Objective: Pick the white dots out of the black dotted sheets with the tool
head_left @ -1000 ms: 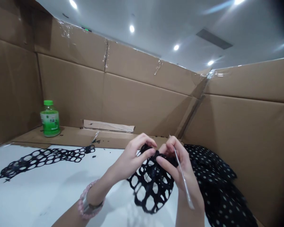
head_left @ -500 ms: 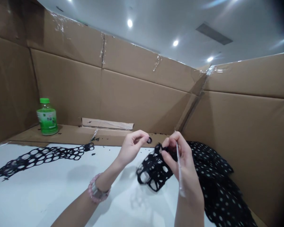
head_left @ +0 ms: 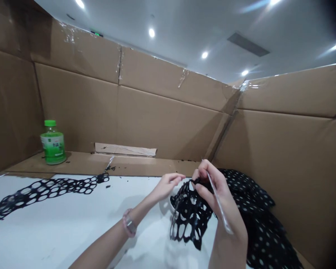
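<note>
My right hand (head_left: 212, 186) pinches the upper edge of a black net-like piece (head_left: 192, 213) full of round holes, which hangs down over the white tabletop. A thin pale stick (head_left: 220, 205) lies across that same hand, its tip poking out above the fingers. Just left of the net is my left hand (head_left: 168, 185), with its fingers stretched out toward it. Nothing shows between them. Part of a white round rim is visible behind the net.
Another black net strip (head_left: 44, 190) lies at the left. A green bottle (head_left: 53, 144) stands behind it. Black dotted fabric (head_left: 257, 216) is heaped at the right. Cardboard walls (head_left: 162, 116) enclose the table, with a flat cardboard strip (head_left: 126, 149) at the back.
My left hand has moved slightly down and nearer the net, and the small black ring at its fingertips no longer shows there. The net hangs lower and more spread out.
</note>
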